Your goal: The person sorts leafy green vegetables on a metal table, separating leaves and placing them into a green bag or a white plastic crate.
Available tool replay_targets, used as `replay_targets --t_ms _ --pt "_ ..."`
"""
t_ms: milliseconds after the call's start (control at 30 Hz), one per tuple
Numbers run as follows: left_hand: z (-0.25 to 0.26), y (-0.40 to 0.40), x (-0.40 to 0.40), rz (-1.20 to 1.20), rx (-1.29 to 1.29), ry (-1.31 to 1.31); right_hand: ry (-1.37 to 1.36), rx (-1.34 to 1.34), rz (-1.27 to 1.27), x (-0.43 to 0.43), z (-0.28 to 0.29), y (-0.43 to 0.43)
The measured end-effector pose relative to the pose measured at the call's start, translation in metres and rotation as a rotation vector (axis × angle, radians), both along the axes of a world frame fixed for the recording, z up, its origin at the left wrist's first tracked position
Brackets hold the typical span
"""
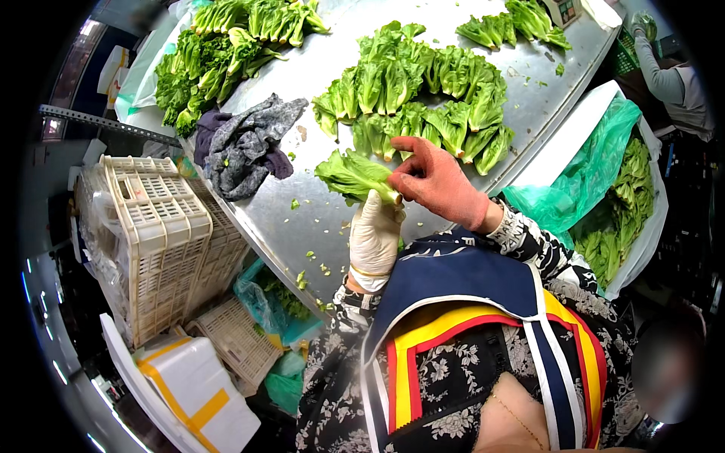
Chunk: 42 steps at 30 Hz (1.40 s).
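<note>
My left hand (374, 240), in a white glove, grips a small head of leaf lettuce (354, 174) near its pale cut stem. The leaves point up and left, above the metal table. Close by the stem is my right hand (442, 184) in a salmon-red glove, its forefinger and thumb apart. The thumb overlaps the lettuce in view; whether it touches is unclear. Just beyond both hands, several lettuce heads (391, 79) lie in curved rows on the metal table (323, 226), the stems of the nearer ones towards me.
Crumpled grey cloths (249, 147) lie at the table's left edge, near piled lettuce (198, 73). More lettuce (512, 28) sits far right. A lined box of lettuce (617, 221) stands to my right. Plastic crates (158, 238) and a taped foam box (198, 390) are left. Another person (668, 85) is far right.
</note>
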<state>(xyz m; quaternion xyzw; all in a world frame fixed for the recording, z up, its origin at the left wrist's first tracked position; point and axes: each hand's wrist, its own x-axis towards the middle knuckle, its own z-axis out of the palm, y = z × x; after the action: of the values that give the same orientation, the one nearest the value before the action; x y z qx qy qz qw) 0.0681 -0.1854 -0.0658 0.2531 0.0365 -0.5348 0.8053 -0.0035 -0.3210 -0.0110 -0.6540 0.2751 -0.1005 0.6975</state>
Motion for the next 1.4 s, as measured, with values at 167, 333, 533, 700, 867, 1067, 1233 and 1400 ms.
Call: replay_targets --t_ms 167,333,533,700,867,1067,1233,1400 --pt "0.001 -0.007 -0.003 0.090 0.084 -0.068 -0.101 -0.235 -0.158 0.004 -0.021 0.010" --pt "0.005 -0.010 -0.003 0.216 0.120 -0.028 -0.123 -0.245 -0.192 0.007 -0.018 0.009" --pt "-0.004 -0.005 0.002 0.313 0.183 0.006 -0.020 -0.095 -0.344 0.001 -0.057 -0.019" --pt "-0.009 0.007 0.008 0.361 0.286 -0.115 0.238 -0.803 0.308 -0.014 -0.036 -0.016" --pt "-0.008 0.004 0.000 0.263 0.399 -0.394 0.061 -0.335 0.277 -0.001 -0.017 -0.006" --pt "-0.017 0.003 0.003 0.120 0.271 -0.145 0.146 0.218 0.198 -0.004 -0.020 -0.004" --pt "-0.019 0.007 0.001 0.063 0.215 -0.101 0.207 0.396 0.181 -0.006 -0.017 -0.002" --pt "-0.008 0.001 0.002 0.056 0.104 -0.143 0.212 0.329 0.252 -0.008 -0.021 -0.001"
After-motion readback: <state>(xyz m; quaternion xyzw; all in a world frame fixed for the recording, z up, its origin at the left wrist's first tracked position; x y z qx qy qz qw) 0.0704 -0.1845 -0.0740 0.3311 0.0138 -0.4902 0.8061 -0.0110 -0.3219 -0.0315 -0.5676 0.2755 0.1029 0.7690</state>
